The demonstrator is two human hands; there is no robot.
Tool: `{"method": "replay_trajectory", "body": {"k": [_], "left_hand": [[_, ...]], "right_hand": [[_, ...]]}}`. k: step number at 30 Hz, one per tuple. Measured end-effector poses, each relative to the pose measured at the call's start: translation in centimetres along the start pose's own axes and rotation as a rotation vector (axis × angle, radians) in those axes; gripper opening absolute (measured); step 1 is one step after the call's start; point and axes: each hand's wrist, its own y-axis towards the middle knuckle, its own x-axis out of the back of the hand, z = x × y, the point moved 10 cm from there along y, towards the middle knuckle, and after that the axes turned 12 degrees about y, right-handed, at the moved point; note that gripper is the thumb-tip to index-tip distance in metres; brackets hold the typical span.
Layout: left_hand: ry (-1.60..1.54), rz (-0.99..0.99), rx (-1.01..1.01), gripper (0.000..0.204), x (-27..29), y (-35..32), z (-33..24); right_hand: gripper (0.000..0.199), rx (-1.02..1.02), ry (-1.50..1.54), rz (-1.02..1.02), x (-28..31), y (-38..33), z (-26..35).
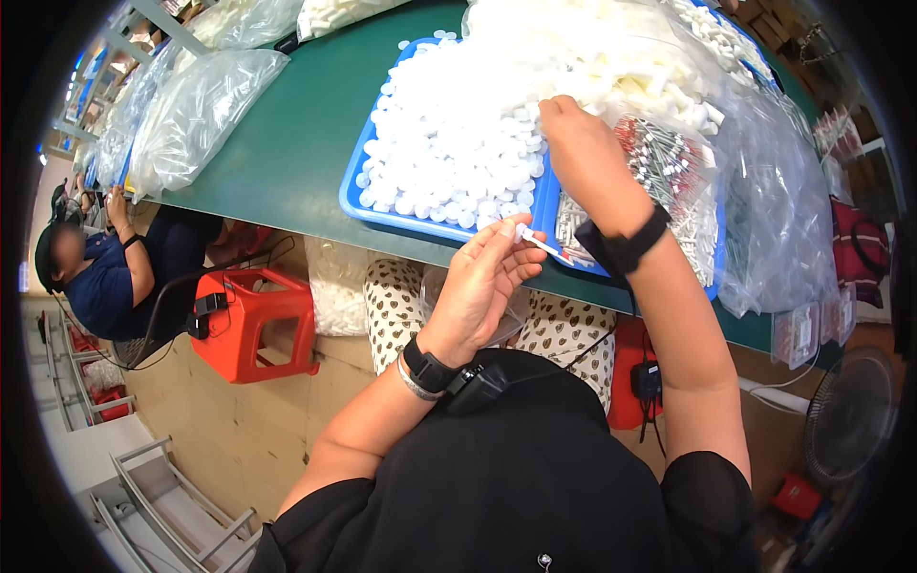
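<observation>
- We see a thin white stick (541, 244) with a reddish end, at the near edge of the trays.
- The left grip (485, 279) has thumb and fingers closed on it; where they cover it, we cannot make out its shape.
- The right grip (585, 153) reaches past the white caps (439, 158), fingers curled down; its fingertips are partly hidden, so we cannot tell whether it holds anything.
- The right forearm hides part of the right tray (708, 291) and its metal pins (673, 172).
- Glare washes out the caps in the left tray (350, 191).
- The upper picture edge cuts off the white heap (592, 43) on the counter (287, 134).
</observation>
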Motion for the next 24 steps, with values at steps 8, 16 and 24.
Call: {"method": "replay_trajectory", "body": {"k": [8, 16, 24], "left_hand": [[0.036, -0.015, -0.066, 0.042, 0.9, -0.1, -1.6], [0.151, 0.046, -0.293, 0.038, -0.9, -0.7, -4.6], [0.269, 0.094, -0.176, 0.030, -2.5, -1.0, -1.6]], "right_hand": [[0.008, 0.014, 0.010, -0.056, 0.3, 0.0, 0.4], [0.019, -0.101, 0.689, 0.116, 3.2, -8.6, 4.5], [0.019, -0.657, 1.465, 0.136, 0.1, -15.5, 1.6]]}}
